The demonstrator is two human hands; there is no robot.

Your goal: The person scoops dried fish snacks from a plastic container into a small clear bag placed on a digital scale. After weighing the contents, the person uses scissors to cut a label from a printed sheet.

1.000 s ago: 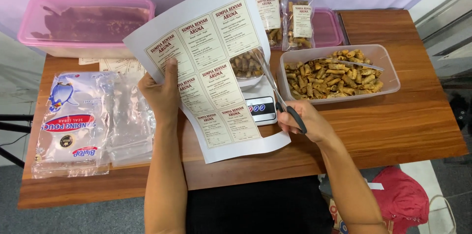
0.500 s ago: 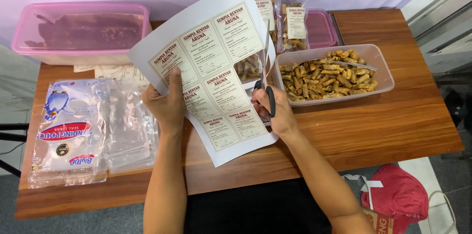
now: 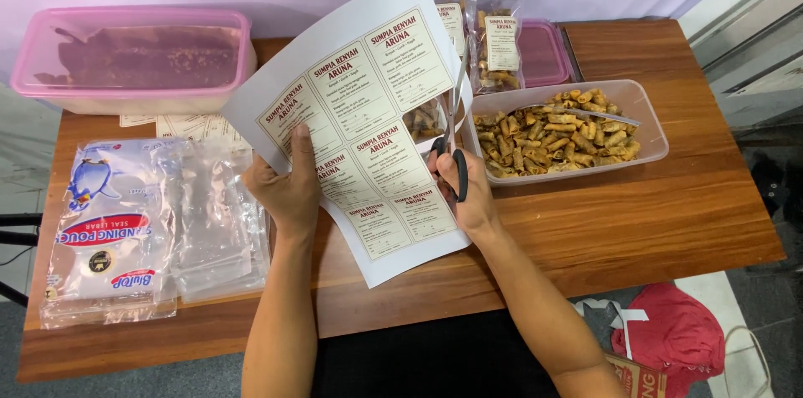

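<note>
White label sheet [image 3: 360, 126], partly scissored.

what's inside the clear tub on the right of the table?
The clear tub holds a heap of small golden-brown rolled snacks, with a metal spoon lying on top. The tub's floor is covered by the heap.

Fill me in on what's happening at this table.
A person holds a printed label sheet up in the left hand and works scissors along its right edge with the right hand. A clear tub of small fried rolls sits to the right, filled pouches behind the sheet, empty pouches on the left, and a pink-lidded box at the back left.
</note>
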